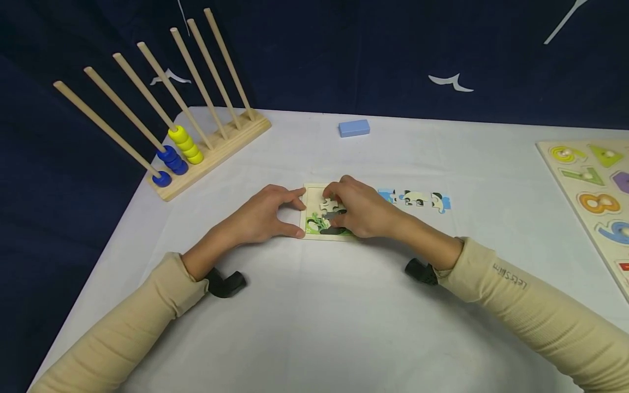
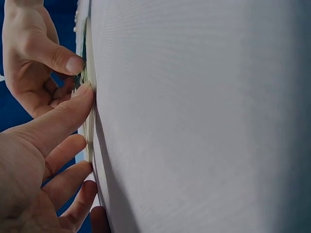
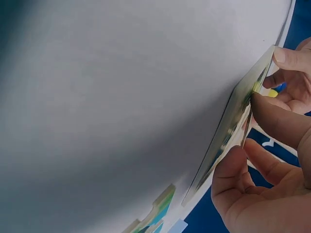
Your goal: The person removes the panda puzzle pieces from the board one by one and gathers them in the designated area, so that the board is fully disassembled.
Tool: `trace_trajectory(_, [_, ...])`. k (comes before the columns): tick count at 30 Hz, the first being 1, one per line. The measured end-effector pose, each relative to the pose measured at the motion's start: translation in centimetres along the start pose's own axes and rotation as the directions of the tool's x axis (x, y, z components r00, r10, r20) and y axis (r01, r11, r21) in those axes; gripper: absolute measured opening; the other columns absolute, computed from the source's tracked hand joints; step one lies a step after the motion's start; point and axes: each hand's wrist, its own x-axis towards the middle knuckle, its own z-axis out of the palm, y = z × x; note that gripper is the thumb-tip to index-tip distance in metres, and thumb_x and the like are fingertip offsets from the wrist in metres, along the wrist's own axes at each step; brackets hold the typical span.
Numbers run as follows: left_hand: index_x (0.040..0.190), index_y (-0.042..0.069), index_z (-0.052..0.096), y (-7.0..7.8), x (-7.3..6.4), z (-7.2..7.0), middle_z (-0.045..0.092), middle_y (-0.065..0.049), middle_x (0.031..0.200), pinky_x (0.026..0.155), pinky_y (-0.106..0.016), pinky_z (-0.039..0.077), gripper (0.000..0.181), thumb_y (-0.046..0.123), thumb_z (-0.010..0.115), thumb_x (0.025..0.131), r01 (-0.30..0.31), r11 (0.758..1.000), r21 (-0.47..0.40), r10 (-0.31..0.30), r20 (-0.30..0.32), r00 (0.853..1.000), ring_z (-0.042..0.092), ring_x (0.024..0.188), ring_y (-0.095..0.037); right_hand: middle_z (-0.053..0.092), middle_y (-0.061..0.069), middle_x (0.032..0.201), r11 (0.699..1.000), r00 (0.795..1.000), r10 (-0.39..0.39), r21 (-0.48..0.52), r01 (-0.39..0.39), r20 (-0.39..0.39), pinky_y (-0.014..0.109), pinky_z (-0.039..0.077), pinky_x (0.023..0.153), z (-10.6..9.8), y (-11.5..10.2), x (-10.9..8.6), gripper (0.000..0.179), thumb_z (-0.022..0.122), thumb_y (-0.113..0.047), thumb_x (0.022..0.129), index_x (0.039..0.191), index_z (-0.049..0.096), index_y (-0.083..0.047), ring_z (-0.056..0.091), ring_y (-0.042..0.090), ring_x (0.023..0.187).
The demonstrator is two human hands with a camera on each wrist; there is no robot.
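A shallow wooden jigsaw tray lies flat on the table, partly filled with green, cream and dark pieces. My left hand rests at its left edge, thumb and fingers spread along the side near the corners. Over the tray, my right hand pinches a thin jigsaw piece between thumb and fingers. That piece's printed face is hidden. Right of the tray lie loose jigsaw pieces: a blue one partly behind my right hand, a panda-face one and a blue-edged one.
A wooden bead rack with tall pegs and blue and yellow beads stands at the back left. A blue block lies toward the back edge. At the far right is a number-and-shape board. Black wrist mounts sit under both sleeves.
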Motion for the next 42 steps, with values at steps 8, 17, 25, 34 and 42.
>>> trace_trajectory(8, [0.135,-0.003,0.057,0.0,0.1,0.0,0.069,-0.003,0.117,0.110,-0.040,0.031,0.069,0.023,0.086,0.078,-0.001,1.000,0.003,0.001,0.004,1.000,0.044,0.128,-0.028,0.055,0.010,0.104,1.000,1.000,0.007,-0.004,-0.007,-0.004,0.038,0.044,0.084,0.0,0.2,-0.2,0.051,0.077,-0.011,0.085,0.131,0.059,0.003,0.050,0.024,0.095])
trace_trajectory(17, [0.129,0.001,0.063,0.0,0.1,0.1,0.068,-0.005,0.121,0.110,-0.040,0.031,0.060,0.023,0.086,0.078,0.011,1.000,-0.003,-0.011,0.005,1.000,0.043,0.129,-0.028,0.056,0.009,0.100,0.999,1.000,0.014,0.036,-0.013,-0.019,0.037,0.044,0.082,-0.1,0.5,-0.6,0.050,0.078,-0.011,0.085,0.130,0.059,0.003,0.051,0.024,0.093])
trace_trajectory(25, [0.129,0.001,0.063,0.0,0.1,0.2,0.067,-0.004,0.121,0.111,-0.041,0.031,0.059,0.023,0.086,0.078,0.020,1.000,-0.005,-0.020,0.004,1.000,0.042,0.130,-0.028,0.053,0.009,0.092,0.997,0.999,-0.004,0.070,0.007,-0.049,0.035,0.041,0.076,-0.3,0.9,-1.1,0.048,0.079,-0.011,0.084,0.126,0.061,0.004,0.048,0.023,0.086])
trace_trajectory(34, [0.128,0.001,0.064,0.1,0.1,0.1,0.066,-0.006,0.125,0.111,-0.041,0.031,0.058,0.022,0.086,0.079,0.020,1.000,-0.006,-0.020,-0.002,1.000,0.042,0.130,-0.028,0.057,0.010,0.100,0.995,0.997,0.001,0.103,0.007,-0.073,0.036,0.044,0.080,-0.8,1.4,-1.5,0.048,0.080,-0.009,0.082,0.125,0.062,0.003,0.051,0.025,0.091])
trace_trajectory(42, [0.132,-0.001,0.060,0.2,0.2,0.1,0.068,-0.005,0.119,0.110,-0.040,0.031,0.064,0.022,0.086,0.078,0.009,1.000,-0.006,-0.009,0.000,1.000,0.044,0.129,-0.027,0.059,0.010,0.099,0.994,0.995,-0.018,0.102,0.028,-0.096,0.037,0.045,0.080,-1.2,2.0,-2.0,0.047,0.081,-0.009,0.080,0.122,0.064,0.003,0.052,0.025,0.089])
